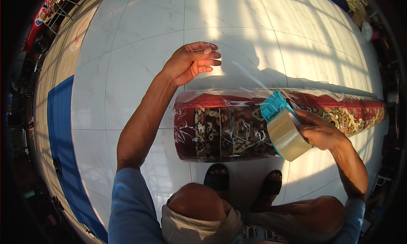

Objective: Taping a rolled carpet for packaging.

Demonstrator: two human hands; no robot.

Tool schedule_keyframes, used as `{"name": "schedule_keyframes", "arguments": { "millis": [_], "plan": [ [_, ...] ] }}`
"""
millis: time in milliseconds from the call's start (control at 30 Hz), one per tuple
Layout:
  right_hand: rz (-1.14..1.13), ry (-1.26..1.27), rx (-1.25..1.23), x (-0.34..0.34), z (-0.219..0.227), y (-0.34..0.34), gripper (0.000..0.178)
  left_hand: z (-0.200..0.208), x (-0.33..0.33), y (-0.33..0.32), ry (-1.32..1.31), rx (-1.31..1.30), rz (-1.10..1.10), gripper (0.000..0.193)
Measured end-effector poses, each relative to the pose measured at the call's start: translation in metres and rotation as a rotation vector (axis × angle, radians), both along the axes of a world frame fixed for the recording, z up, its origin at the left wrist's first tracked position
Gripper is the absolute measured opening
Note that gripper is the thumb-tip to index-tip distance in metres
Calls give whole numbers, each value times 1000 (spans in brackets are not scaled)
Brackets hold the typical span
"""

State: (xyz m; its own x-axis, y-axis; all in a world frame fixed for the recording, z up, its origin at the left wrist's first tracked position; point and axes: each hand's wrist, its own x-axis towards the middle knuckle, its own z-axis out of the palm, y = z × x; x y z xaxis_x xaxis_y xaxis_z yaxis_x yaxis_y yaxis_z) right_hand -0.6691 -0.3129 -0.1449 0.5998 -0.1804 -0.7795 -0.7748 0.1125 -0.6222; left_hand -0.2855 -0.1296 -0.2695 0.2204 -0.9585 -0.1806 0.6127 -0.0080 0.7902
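On the floor in front of me lies a rolled carpet [237,134], patterned with a dark red border and wrapped in clear plastic film. My right hand [320,127] grips a teal tape dispenser [275,105] over the carpet's middle. A wide roll of clear, yellowish packing tape [289,134] sits in it. From the dispenser's head a thin strip of tape [250,76] stretches up and left toward my left hand [195,62]. That hand is raised beyond the carpet's left end, thumb and forefinger pinched at the strip's line; the tape end itself is hard to see.
My sandalled feet [217,178] stand just on the near side of the carpet, knees bent. White marble-look tiles [144,95] surround it, crossed by sunlight and shadow. A blue mat [70,155] lies at the left. Several items, including a folding metal stand [63,11], line the room's edges.
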Motion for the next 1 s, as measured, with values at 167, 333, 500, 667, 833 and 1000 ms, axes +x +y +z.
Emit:
{"name": "schedule_keyframes", "arguments": {
  "millis": [167,333,500,667,833,1000],
  "plan": [
    [192,-132,-241,28,30,-42,70,-21,12,0,-40,3,44,20],
    [309,-19,-505,69,67,-77,75,-47,23,-5,-99,-75,71,18],
    [291,-28,-872,107,87,-67,66,-77,29,-3,-127,-77,43,16],
    [720,133,-963,150,104,-61,30,-109,22,1,-247,-4,-106,15],
    [768,30,-1031,166,92,-53,21,-124,11,11,-346,120,-85,18],
    [807,7,-1062,182,86,-45,22,-118,16,18,-509,189,-154,15]
  ]
}}
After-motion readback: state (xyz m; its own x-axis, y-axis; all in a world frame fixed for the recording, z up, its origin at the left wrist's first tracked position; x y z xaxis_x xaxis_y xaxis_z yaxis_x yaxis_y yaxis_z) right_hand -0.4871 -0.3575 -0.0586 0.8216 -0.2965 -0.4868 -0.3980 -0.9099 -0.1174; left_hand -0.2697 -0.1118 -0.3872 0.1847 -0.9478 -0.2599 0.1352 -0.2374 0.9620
